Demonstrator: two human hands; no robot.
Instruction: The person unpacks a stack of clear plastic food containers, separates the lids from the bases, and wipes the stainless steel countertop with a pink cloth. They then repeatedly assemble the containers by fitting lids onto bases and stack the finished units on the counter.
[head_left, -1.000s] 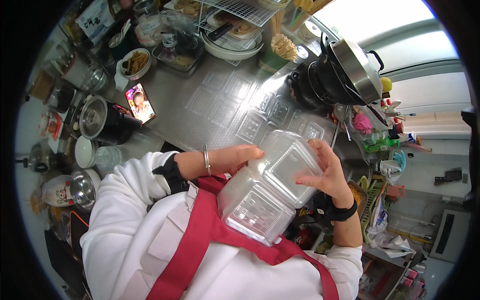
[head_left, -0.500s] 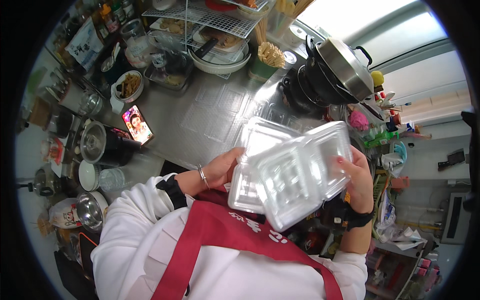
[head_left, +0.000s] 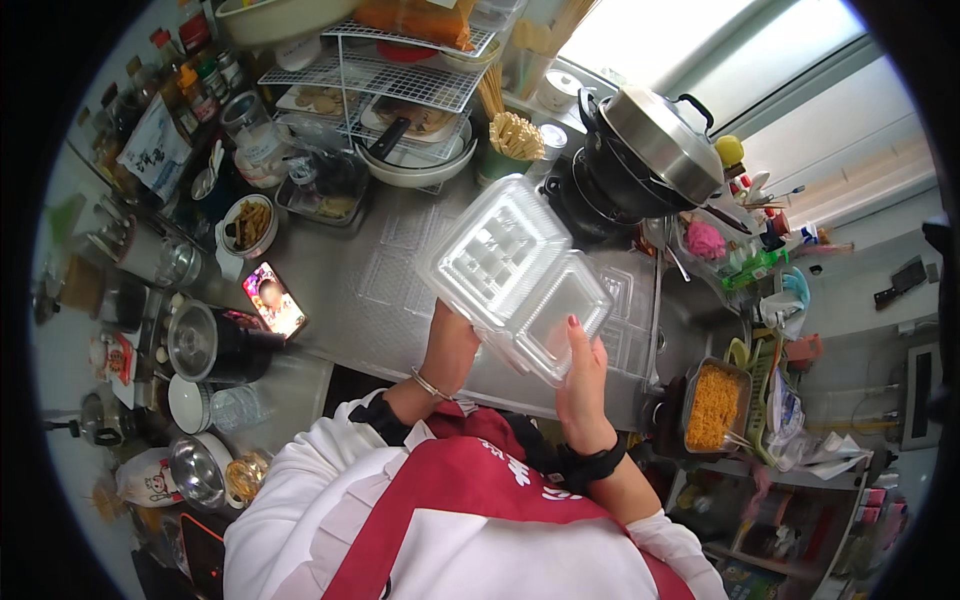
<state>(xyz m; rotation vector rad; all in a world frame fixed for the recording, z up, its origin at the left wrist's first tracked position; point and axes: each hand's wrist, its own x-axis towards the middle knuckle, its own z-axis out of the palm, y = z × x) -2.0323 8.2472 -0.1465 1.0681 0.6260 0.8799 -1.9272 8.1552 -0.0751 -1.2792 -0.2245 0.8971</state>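
Both my hands hold up clear plastic clamshell food boxes [head_left: 500,245], hinged and opened out, over the metal counter. They look like more than one box lined up together, but I cannot tell how many. My left hand [head_left: 455,345] grips them from below at the near left edge, its fingertips hidden behind the plastic. My right hand [head_left: 583,385] pinches the near right corner, thumb on top. More clear plastic boxes [head_left: 400,255] lie flat on the counter behind. Another clear box [head_left: 625,310] lies to the right of my hands.
A lit phone [head_left: 273,300] lies on the counter at left, below a bowl of brown food strips [head_left: 250,225]. A wire rack [head_left: 400,75] and a green cup of skewers [head_left: 512,140] stand at the back. Black pots [head_left: 640,160] are stacked back right. A tray of orange shreds [head_left: 717,405] sits at right.
The boxes, fanned apart before, are now brought together. Both hands have moved away from my body over the counter, and my right hand has come in leftward. The view has shifted.
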